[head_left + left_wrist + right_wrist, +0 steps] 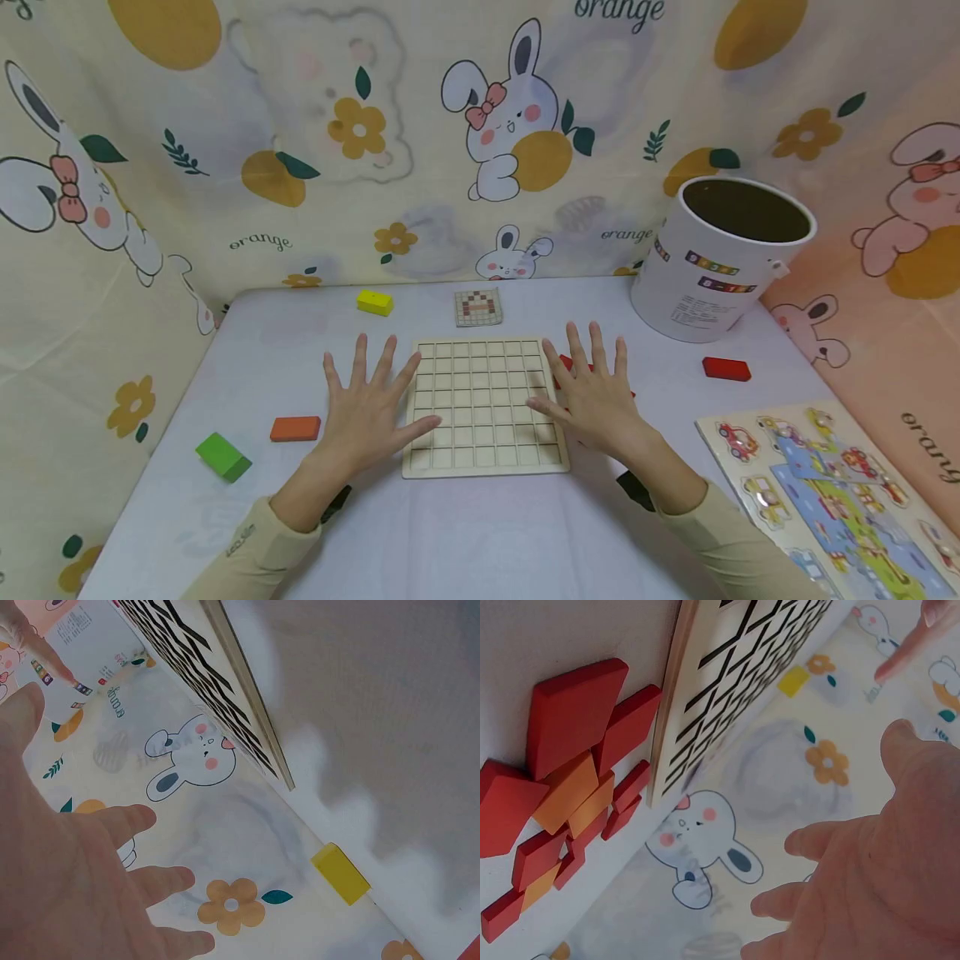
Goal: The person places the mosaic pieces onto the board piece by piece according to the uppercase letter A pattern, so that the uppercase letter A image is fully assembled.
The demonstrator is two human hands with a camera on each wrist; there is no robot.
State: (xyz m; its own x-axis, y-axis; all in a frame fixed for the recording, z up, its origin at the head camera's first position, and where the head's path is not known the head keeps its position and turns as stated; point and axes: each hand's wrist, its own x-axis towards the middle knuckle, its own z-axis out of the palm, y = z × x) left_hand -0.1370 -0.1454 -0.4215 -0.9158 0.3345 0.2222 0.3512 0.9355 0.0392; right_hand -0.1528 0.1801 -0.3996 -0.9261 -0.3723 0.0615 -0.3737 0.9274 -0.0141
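A pale wooden grid board (pixel 480 408) lies in the middle of the white table. My left hand (pixel 367 417) is held over its left edge, fingers straight and spread, holding nothing. Over the right edge my right hand (pixel 597 402) is spread the same way, palm down and without anything in it. In the right wrist view, red blocks (pixel 574 716) and orange blocks (pixel 568 791) lie in a group beside the board; in the head view my right hand hides most of them. An orange block (pixel 295 429) and a green block (pixel 223 457) lie left of my left hand.
Behind the board are a yellow block (pixel 375 302) and a small pixel-pattern card (pixel 477 307). A white bucket (pixel 697 283) stands at the back right, with a red block (pixel 726 369) in front of it. A picture puzzle board (pixel 757 467) lies at the right edge.
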